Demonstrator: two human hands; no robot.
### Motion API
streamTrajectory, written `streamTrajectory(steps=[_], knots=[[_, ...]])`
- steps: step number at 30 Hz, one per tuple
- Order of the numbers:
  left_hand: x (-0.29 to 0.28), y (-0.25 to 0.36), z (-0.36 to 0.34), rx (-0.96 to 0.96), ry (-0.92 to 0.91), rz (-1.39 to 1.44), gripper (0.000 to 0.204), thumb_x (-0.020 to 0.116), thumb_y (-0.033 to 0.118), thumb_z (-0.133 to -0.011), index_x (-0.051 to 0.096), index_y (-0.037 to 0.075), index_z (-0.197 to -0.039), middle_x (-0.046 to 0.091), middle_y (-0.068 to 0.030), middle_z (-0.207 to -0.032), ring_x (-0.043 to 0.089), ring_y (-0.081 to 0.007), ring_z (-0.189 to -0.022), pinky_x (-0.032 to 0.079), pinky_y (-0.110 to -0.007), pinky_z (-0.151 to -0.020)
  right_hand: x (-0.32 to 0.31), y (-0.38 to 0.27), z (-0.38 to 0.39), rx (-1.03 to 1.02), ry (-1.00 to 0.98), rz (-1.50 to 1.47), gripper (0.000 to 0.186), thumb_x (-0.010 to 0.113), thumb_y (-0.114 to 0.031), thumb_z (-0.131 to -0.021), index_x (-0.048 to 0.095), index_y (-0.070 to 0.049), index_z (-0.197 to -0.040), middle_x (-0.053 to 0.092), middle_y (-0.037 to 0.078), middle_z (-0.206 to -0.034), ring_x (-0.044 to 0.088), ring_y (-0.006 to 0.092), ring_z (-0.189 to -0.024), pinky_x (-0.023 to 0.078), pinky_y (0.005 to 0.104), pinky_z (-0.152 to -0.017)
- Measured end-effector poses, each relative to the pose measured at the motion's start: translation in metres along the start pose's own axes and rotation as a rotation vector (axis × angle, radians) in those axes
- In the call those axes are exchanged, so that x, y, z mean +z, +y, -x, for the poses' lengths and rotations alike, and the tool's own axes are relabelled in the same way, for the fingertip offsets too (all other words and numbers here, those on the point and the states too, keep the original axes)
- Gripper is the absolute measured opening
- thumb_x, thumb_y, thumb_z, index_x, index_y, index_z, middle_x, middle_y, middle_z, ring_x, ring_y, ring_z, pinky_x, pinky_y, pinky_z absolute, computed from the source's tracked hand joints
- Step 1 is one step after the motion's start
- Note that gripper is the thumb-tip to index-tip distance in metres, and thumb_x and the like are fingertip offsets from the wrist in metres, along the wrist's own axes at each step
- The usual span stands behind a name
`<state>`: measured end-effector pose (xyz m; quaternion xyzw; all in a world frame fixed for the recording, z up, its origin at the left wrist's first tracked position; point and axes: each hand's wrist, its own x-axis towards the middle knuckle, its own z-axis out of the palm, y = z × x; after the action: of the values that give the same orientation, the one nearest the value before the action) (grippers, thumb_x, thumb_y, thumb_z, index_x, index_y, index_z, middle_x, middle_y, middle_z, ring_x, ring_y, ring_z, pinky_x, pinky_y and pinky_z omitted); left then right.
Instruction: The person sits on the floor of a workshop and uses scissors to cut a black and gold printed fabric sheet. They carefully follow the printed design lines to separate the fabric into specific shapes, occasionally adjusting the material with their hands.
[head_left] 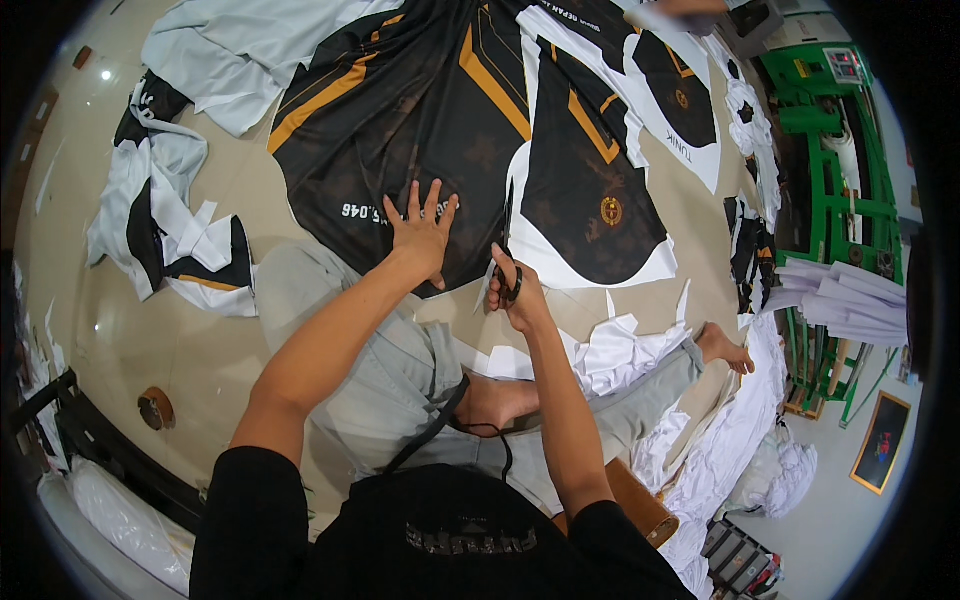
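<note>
I find the floor (105, 350) beige, tiled and glossy, with bright light reflections at nine and ten o'clock. At two o'clock I record a green-framed machine (800, 118). A pale wall (840, 490) at four o'clock carries a gold-edged dark panel (880, 443). At eight, I note a black rail (130, 465).

Floor (215, 365): beige, glossy | under left hand (422, 240): black-and-orange cloth (425, 125) | right of right hand (520, 293): white-edged dark panel (570, 195) | left of left hand: white-and-black pieces (180, 235); nearer the body, brown roll (166, 405) | right of right hand, nearer the body: white scraps (625, 355)
</note>
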<state>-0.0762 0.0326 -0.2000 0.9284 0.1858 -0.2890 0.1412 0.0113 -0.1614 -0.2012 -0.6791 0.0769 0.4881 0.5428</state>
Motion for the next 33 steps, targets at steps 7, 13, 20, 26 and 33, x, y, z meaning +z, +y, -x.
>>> streamTrajectory(steps=[7,13,20,26,33], knots=[[-0.003,0.004,-0.002,-0.009,-0.033,0.003,0.157,0.101,0.049,-0.054,0.001,0.015,-0.170,-0.010,-0.0200,-0.175,-0.003,-0.0503,-0.159,0.013,-0.082,-0.115,0.011,0.002,-0.010,-0.025,0.052,-0.004,0.051,0.083,-0.048,-0.090,0.052,-0.007,-0.085,0.055,0.003,-0.064,0.056,0.0149,-0.048,0.046,0.0306,-0.044],[-0.001,0.005,-0.003,-0.016,-0.015,-0.007,0.155,0.101,0.047,-0.054,0.002,0.016,-0.170,-0.009,-0.0189,-0.176,-0.002,-0.0500,-0.159,0.013,-0.082,-0.116,0.027,-0.012,-0.020,-0.002,0.109,-0.013,0.045,0.081,-0.045,-0.092,0.055,-0.010,-0.084,0.054,0.000,-0.064,0.054,0.0133,-0.051,0.045,0.0287,-0.047],[0.000,0.002,-0.004,-0.032,-0.025,0.006,0.156,0.102,0.045,-0.052,0.004,0.016,-0.170,-0.009,-0.0186,-0.176,-0.002,-0.0495,-0.160,0.015,-0.082,-0.115,0.045,-0.033,-0.029,-0.020,0.108,-0.130,0.048,0.083,-0.047,-0.091,0.053,-0.009,-0.086,0.054,0.001,-0.066,0.054,0.0133,-0.052,0.046,0.0287,-0.048],[-0.011,0.007,-0.005,-0.015,-0.072,0.052,0.149,0.100,0.039,-0.058,0.004,0.018,-0.170,-0.011,-0.0179,-0.176,-0.003,-0.0489,-0.160,0.012,-0.083,-0.115,0.051,-0.022,-0.044,-0.037,0.188,-0.106,0.050,0.084,-0.049,-0.089,0.054,-0.009,-0.085,0.054,0.001,-0.067,0.054,0.0140,-0.053,0.046,0.0274,-0.049],[-0.007,0.002,-0.006,-0.020,-0.046,0.059,0.151,0.102,0.043,-0.055,0.008,0.017,-0.170,-0.008,-0.0189,-0.176,-0.001,-0.0495,-0.159,0.015,-0.083,-0.115,0.071,-0.045,-0.053,-0.049,0.184,-0.253,0.048,0.083,-0.048,-0.089,0.055,-0.010,-0.085,0.054,0.002,-0.067,0.054,0.0156,-0.054,0.047,0.0292,-0.052]])
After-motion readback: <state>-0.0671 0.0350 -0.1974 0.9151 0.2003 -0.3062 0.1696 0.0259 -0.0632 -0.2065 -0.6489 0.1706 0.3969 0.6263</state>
